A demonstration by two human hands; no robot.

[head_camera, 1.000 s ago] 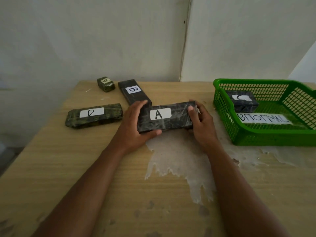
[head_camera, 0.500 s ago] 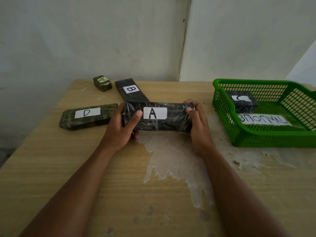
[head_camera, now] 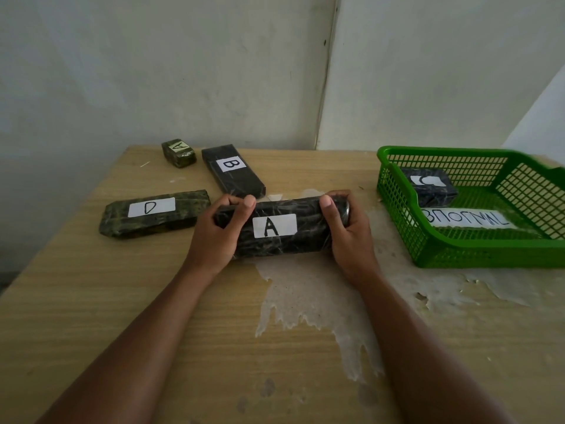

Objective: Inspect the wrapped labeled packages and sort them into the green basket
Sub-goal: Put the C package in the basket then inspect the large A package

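On the wooden table [head_camera: 137, 347], a pale peeled patch [head_camera: 315, 301] spreads just nearer than the hands. The left hand [head_camera: 214, 237] and right hand [head_camera: 348, 237] each curl round one end of package A [head_camera: 281, 229], thumbs at its top edge, its label facing up between them. Just left of the left hand lies package D [head_camera: 153, 214], flat. Beyond the left hand's fingers package B [head_camera: 232, 171] points away, with a small wrapped package [head_camera: 179, 153] farther off. Right of the right hand stands the green basket [head_camera: 489, 258], holding a dark labeled package [head_camera: 428, 188] and a handwritten paper strip [head_camera: 464, 218].
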